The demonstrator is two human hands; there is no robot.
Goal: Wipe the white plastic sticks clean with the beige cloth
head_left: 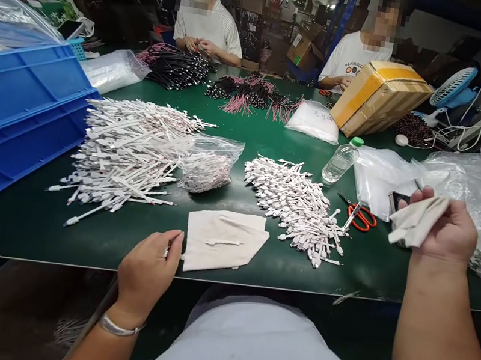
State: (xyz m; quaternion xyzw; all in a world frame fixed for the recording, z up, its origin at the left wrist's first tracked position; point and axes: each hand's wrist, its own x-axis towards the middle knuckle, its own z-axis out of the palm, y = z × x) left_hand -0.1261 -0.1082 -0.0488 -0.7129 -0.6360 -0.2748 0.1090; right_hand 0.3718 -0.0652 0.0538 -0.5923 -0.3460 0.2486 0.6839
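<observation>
My left hand point(147, 272) is closed at the table's front edge, beside a cream cloth point(197, 252). Small white bits show between its fingers, too hidden to name. On that cloth lies one short white cable point(224, 242). Off to the right, my raised right hand point(454, 232) grips a folded cream cloth point(416, 221). Behind this cloth is a dark, metal-rimmed object point(398, 200), mostly covered. A pile of short white cables point(295, 207) lies between the hands, and a bigger pile of white cables point(122, 149) spreads at the left.
Blue crates point(18, 108) stand at the left. A bag of cables point(207, 172), a water bottle point(340, 161), orange-handled scissors point(364, 219) and plastic bags point(378, 177) lie about the green table. Across it, two people work near black cables point(178, 67) and a cardboard box point(381, 96).
</observation>
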